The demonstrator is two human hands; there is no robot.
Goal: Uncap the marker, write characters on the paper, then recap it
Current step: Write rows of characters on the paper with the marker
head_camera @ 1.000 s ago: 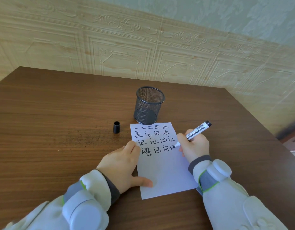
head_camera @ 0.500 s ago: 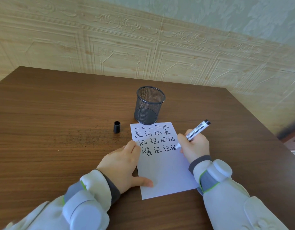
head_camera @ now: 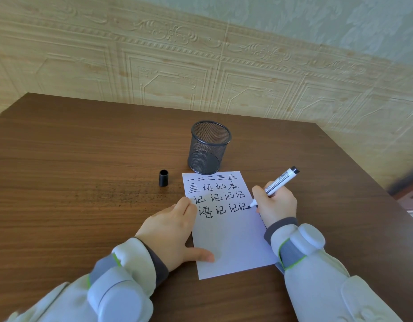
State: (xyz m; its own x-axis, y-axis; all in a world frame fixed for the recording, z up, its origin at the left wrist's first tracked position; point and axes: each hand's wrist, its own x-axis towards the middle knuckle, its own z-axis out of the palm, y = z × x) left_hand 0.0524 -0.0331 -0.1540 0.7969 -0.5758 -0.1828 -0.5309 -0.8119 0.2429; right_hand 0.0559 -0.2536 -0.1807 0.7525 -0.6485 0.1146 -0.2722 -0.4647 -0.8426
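Marker (head_camera: 277,184) lowered, brown table (head_camera: 84,159), embossed wall (head_camera: 200,66)

Home room: embossed wallpaper (head_camera: 200,66), wooden desk (head_camera: 84,159), mesh pen holder (head_camera: 209,147).

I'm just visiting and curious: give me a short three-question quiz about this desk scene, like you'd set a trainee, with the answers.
1. True or false: the marker cap is fitted on the marker.
2. Multiple choice: the mesh pen holder stands
A. beyond the paper's far edge
B. on the paper's near corner
C. left of the cap
3. Fill in: the left hand lies flat, pressing down the ______.

Key
1. False. The cap stands alone on the table, left of the paper, while the right hand holds the marker with its tip at the fourth line of characters.
2. A
3. paper
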